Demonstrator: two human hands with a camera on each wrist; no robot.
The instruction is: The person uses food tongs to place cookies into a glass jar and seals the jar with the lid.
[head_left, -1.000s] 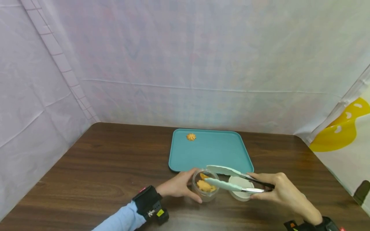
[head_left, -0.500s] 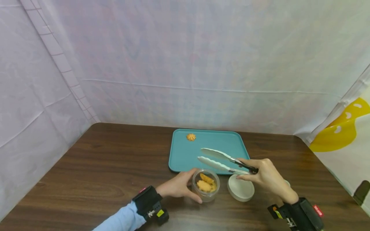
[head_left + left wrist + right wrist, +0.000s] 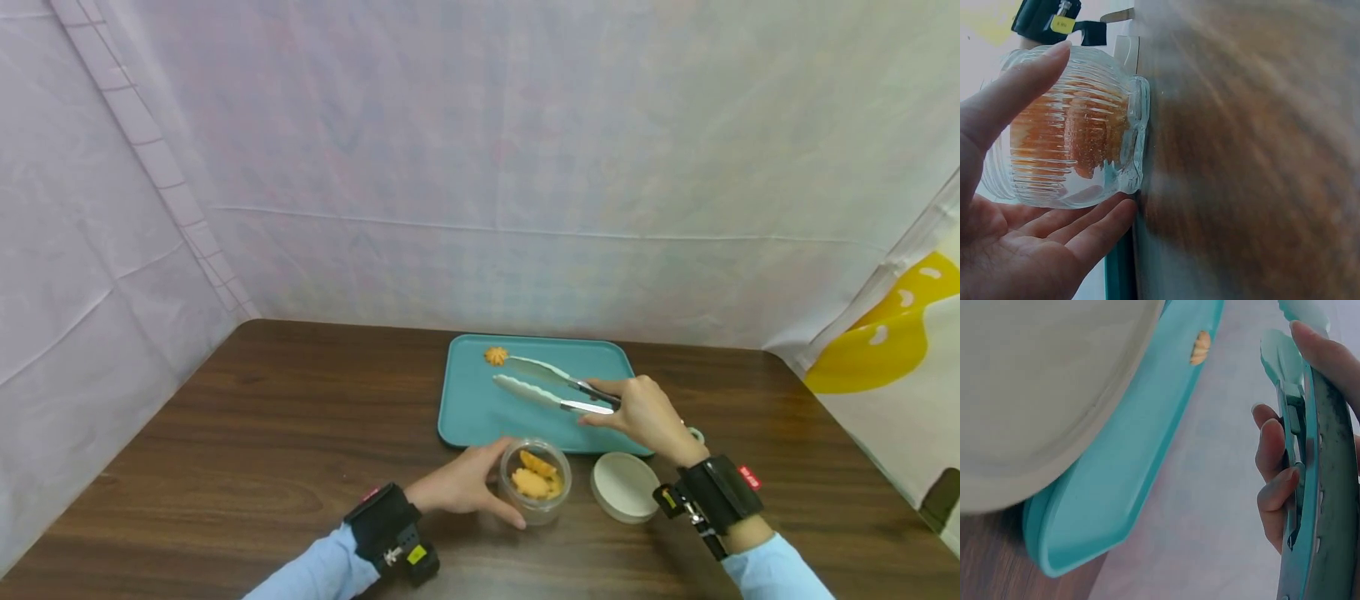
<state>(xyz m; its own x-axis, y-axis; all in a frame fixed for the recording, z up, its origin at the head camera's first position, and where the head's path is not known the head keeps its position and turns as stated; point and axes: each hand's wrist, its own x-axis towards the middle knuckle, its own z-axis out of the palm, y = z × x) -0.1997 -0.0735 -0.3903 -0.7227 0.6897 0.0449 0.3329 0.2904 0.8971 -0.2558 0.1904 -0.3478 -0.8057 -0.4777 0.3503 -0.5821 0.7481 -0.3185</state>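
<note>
A ribbed clear glass jar [image 3: 534,482] [image 3: 1072,128] with orange cookies inside stands on the brown table just in front of a teal tray [image 3: 472,408] [image 3: 1116,487]. My left hand [image 3: 465,485] [image 3: 1016,206] cups the jar with thumb and fingers round its side. My right hand [image 3: 641,412] [image 3: 1285,469] grips pale tongs [image 3: 543,382] [image 3: 1300,412] over the tray. Their two blades stand apart, tips close to a single flower-shaped cookie [image 3: 495,356] [image 3: 1200,347] at the tray's far left corner.
A round pale lid [image 3: 625,486] [image 3: 1029,394] lies on the table right of the jar, by the tray's front edge. Pale cloth walls close in the table at the back and on both sides; a yellow-patterned cloth [image 3: 885,342] hangs at right.
My right hand has carried the tongs from above the jar back over the tray, toward the lone cookie. The left hand and jar have stayed put.
</note>
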